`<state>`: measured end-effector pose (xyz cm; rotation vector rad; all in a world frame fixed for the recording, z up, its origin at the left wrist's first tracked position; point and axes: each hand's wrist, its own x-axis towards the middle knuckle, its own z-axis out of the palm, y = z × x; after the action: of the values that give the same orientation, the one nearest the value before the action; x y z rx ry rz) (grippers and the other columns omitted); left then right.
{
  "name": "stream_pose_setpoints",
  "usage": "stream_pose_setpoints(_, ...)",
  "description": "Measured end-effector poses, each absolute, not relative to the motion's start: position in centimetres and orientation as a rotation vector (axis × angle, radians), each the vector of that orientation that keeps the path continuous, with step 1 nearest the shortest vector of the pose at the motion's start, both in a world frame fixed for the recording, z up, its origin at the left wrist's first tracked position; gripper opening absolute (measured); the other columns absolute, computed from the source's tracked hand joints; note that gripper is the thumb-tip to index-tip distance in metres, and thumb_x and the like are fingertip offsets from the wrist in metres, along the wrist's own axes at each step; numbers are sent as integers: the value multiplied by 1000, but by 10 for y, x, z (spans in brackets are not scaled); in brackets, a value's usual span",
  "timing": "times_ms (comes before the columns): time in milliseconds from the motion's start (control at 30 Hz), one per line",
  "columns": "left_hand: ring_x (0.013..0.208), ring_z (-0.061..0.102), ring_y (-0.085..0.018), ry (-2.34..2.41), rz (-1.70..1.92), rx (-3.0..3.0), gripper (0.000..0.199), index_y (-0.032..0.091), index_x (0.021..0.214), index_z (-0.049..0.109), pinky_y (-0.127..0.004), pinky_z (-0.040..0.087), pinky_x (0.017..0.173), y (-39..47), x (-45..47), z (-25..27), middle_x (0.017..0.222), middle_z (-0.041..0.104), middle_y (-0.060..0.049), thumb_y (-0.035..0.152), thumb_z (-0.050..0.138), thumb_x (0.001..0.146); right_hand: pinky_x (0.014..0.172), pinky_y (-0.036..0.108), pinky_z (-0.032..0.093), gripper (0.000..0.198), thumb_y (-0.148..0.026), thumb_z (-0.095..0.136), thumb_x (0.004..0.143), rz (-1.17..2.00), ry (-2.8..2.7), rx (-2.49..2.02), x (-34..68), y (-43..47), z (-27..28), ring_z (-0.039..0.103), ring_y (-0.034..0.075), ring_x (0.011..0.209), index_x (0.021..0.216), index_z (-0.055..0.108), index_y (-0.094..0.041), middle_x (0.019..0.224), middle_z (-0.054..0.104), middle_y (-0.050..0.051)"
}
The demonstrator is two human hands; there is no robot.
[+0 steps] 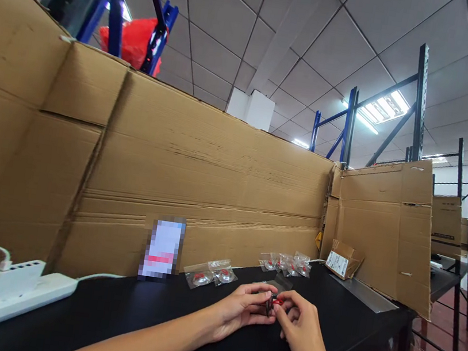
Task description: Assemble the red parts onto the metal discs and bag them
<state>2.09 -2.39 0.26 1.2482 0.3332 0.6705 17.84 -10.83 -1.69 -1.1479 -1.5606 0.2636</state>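
Above the black table, my left hand (248, 305) is closed around a small dark, round-edged item (269, 305) whose kind I cannot make out. My right hand (295, 323) meets it from the right, thumb and fingertips pinched on a small red piece (277, 301) at its side. Fingers hide most of both parts. Just behind my hands lies a clear plastic bag (282, 284). To the left of them rest two clear bags (223, 274) with round silvery and red items inside. Several similar bags (291, 265) lie farther back.
A cardboard wall (217, 167) encloses the black table (119, 310) at the back and sides. A blurred phone-like screen (161, 249) leans on it. At left is a white power strip (3, 300) with a plugged-in charger. An open small carton (341, 260) stands at back right.
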Motion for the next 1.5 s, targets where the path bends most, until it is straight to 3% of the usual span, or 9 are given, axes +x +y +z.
stream_pose_setpoints(233,82,69,-21,405,743,1235,31,14,88,65,-41,50,88,-24,24,1,87,70,-9,31,81,68,58,23,44,17,-26,61,82,-96,-1658,-1222,172,-115,-17,53,11,57,98,65,-23,85,59,1)
stream_pose_setpoints(433,78,67,-21,392,779,1182,29,13,82,66,-42,51,86,-38,33,-3,82,69,-7,31,82,65,60,23,42,1,-22,57,85,-181,-1681,-1294,169,-114,-20,56,14,65,85,57,-21,80,59,1)
stream_pose_setpoints(600,76,67,-19,378,792,1130,25,12,79,65,-42,51,86,-46,38,-5,80,68,-7,27,81,67,59,22,41,8,-19,54,85,-220,-1666,-1306,171,-116,-20,57,13,65,91,59,-22,84,59,1)
stream_pose_setpoints(1167,81,69,-23,308,766,1084,24,7,83,69,-40,51,92,-46,39,-3,85,71,-13,28,77,73,59,22,43,10,-18,58,79,-263,-1620,-1337,174,-114,-17,58,13,65,88,62,-22,87,57,2)
stream_pose_setpoints(1500,82,69,-21,335,705,1097,23,7,87,69,-36,53,88,-47,40,1,88,71,-13,24,76,74,58,25,35,6,-22,55,77,-549,-1597,-1565,168,-121,-15,52,15,68,82,52,-20,87,52,3)
